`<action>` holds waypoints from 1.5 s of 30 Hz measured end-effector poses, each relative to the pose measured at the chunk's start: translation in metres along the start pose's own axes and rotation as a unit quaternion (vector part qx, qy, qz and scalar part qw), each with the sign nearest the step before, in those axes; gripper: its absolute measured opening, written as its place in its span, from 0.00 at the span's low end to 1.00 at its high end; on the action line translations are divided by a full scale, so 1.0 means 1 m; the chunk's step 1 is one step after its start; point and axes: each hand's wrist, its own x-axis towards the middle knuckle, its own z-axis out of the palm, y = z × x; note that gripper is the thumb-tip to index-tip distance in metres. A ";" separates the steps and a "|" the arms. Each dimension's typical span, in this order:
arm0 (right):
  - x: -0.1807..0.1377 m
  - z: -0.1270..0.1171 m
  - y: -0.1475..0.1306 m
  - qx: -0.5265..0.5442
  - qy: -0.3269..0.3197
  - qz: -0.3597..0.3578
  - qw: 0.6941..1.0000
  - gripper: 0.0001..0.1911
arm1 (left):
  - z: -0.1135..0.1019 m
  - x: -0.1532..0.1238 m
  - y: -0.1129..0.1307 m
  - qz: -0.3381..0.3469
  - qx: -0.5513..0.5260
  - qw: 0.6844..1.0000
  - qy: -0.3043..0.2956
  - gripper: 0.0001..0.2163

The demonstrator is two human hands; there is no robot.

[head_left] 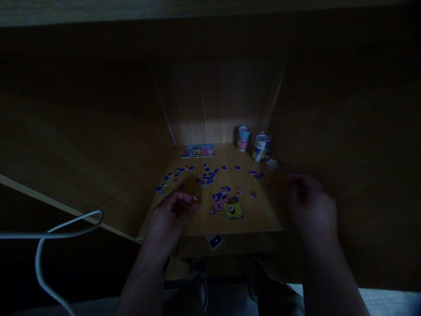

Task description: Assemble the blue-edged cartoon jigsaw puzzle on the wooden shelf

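My left hand (pixel 173 213) rests on the wooden desk (pixel 256 215) with its fingers curled, pinching a small puzzle piece (pixel 195 199) at the fingertips. Just right of it lies a partly joined cartoon puzzle (pixel 226 205), pink and yellow with blue edge pieces. Several loose blue puzzle pieces (pixel 207 176) are scattered behind it. My right hand (pixel 311 206) hovers in shadow at the desk's right edge, fingers bent downward; whether it holds anything is hidden by the dark.
A printed reference picture (pixel 198 151) lies at the back. Two small cartoon tins (pixel 244 138) (pixel 261 146) stand at the back right, a round lid (pixel 272 164) beside them. Dark wooden side panels enclose the desk. A white cable (pixel 49 239) loops at the left.
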 end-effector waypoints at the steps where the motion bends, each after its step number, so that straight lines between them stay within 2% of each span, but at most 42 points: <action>1: -0.001 0.002 0.004 -0.016 -0.016 0.004 1.000 0.16 | 0.000 0.000 -0.001 -0.001 -0.007 1.000 -0.003 0.07; 5: -0.006 0.018 0.009 -0.085 -0.085 -0.028 0.992 0.18 | 0.001 0.001 -0.002 -0.013 -0.022 1.000 -0.007 0.08; 8: -0.006 0.025 0.009 -0.118 -0.094 -0.050 0.987 0.17 | 0.002 0.001 -0.001 -0.014 -0.030 0.999 -0.004 0.08; 17: -0.008 0.026 -0.004 -0.177 -0.110 -0.043 0.977 0.18 | -0.005 0.003 -0.002 -0.031 0.000 1.000 0.006 0.10; 21: -0.009 0.028 -0.006 -0.170 -0.120 -0.057 0.976 0.17 | -0.007 0.002 -0.004 -0.027 0.003 1.000 0.007 0.11; 29: -0.010 0.031 -0.003 -0.118 -0.111 -0.073 0.984 0.14 | -0.014 0.001 -0.009 -0.018 0.090 0.996 0.025 0.10; 34: -0.009 0.030 -0.007 -0.113 -0.100 -0.059 0.987 0.15 | -0.007 0.003 -0.013 -0.009 0.083 0.996 0.015 0.11; 40: -0.007 0.028 -0.007 -0.036 -0.095 -0.089 0.991 0.15 | -0.001 0.003 -0.006 -0.019 0.097 0.995 0.004 0.10; 45: -0.008 0.031 -0.006 -0.084 -0.085 -0.087 0.989 0.17 | 0.000 0.003 -0.011 -0.011 0.102 0.995 0.003 0.10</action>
